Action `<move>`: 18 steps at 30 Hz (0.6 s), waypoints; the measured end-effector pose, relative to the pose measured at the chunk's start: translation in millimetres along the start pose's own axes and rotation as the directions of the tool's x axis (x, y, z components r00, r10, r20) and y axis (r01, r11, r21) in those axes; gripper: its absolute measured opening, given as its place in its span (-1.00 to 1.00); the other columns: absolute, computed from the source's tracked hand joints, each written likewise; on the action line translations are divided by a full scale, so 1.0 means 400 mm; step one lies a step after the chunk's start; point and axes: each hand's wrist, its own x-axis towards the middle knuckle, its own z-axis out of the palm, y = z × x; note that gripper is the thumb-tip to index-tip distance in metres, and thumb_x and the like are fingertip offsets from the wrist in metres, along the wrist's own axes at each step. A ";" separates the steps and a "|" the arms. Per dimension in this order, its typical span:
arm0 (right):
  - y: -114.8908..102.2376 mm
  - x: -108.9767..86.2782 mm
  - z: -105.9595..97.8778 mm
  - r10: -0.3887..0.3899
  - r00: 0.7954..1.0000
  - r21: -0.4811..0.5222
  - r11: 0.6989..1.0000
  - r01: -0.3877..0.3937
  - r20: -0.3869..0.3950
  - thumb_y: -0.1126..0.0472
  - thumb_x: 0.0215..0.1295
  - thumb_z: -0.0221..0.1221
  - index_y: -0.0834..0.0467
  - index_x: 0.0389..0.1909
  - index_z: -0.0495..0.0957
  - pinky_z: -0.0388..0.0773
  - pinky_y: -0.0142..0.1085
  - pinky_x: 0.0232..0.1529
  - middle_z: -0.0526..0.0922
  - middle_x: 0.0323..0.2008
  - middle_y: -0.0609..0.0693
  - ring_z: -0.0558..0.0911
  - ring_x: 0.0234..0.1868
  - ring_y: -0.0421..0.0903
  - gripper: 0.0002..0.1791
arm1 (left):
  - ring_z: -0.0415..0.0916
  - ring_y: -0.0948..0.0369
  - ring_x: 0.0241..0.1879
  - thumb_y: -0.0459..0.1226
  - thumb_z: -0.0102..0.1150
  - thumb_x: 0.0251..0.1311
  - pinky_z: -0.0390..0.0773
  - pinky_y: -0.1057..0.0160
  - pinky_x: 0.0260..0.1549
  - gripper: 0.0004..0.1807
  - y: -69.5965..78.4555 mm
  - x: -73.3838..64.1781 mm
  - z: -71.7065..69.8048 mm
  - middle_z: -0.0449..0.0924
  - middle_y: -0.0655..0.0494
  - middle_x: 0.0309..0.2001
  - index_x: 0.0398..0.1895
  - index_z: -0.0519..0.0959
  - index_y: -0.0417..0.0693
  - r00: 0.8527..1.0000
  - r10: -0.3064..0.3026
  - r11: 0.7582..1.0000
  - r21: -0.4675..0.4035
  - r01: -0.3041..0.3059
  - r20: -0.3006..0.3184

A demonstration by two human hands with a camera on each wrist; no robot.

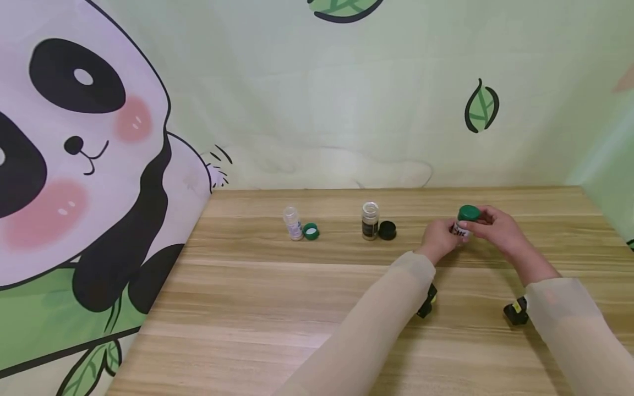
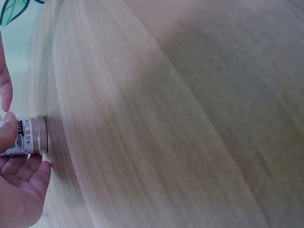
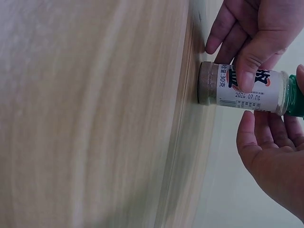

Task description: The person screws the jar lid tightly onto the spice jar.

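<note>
A small spice jar [image 1: 460, 232] with a white label stands upright at the right of the table, and brown powder shows at its base in the right wrist view. My left hand [image 1: 438, 240] grips the jar's body, its thumb lying across the label [image 3: 256, 97]. On top is a green cap [image 1: 468, 212], pinched by my right hand [image 1: 502, 230] between thumb and fingers. The right wrist view cuts off part of this cap [image 3: 295, 97] at its edge. The left wrist view shows the jar [image 2: 33, 135] only partly.
Further left on the wooden table [image 1: 238, 308] stands a clear jar [image 1: 292, 223] beside an upturned green cap [image 1: 311, 231]. Between it and my hands is a clear jar with a dark label [image 1: 370, 228], a black cap [image 1: 387, 230] next to it. A panda-print backdrop [image 1: 277, 110] rises behind.
</note>
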 end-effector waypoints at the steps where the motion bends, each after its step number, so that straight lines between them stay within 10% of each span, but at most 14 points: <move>1: 0.001 0.000 0.000 -0.001 1.000 0.007 1.000 0.001 -0.006 0.01 0.48 0.19 0.42 0.34 0.28 0.55 -0.57 -0.14 0.46 -0.21 -0.53 0.43 -0.20 -0.66 -0.33 | 0.58 0.36 -0.23 -0.20 0.44 0.23 0.46 0.55 -0.26 -0.69 -0.001 -0.001 0.000 0.80 0.14 -0.10 0.04 0.73 0.00 1.000 0.004 1.000 0.003 -0.004 -0.002; 12: -0.007 -0.012 0.014 -0.004 0.999 0.024 1.000 0.006 -0.053 0.02 0.46 0.22 0.40 0.25 0.31 0.53 -0.59 -0.19 0.45 -0.22 -0.50 0.45 -0.23 -0.64 -0.39 | 0.59 0.37 -0.20 -0.21 0.46 0.20 0.48 0.55 -0.21 -0.66 -0.005 0.003 0.007 0.80 0.16 -0.09 0.06 0.73 0.02 1.000 -0.011 1.000 0.002 0.011 -0.005; 18: -0.005 -0.009 0.016 -0.013 0.999 0.016 1.000 0.014 -0.053 0.03 0.48 0.19 0.45 0.37 0.22 0.50 -0.63 -0.19 0.52 -0.02 -0.16 0.42 -0.21 -0.68 -0.30 | 0.59 0.36 -0.22 -0.22 0.46 0.20 0.45 0.56 -0.26 -0.65 -0.005 0.007 0.008 0.81 0.14 -0.09 0.07 0.73 0.02 1.000 0.007 1.000 0.000 -0.007 -0.009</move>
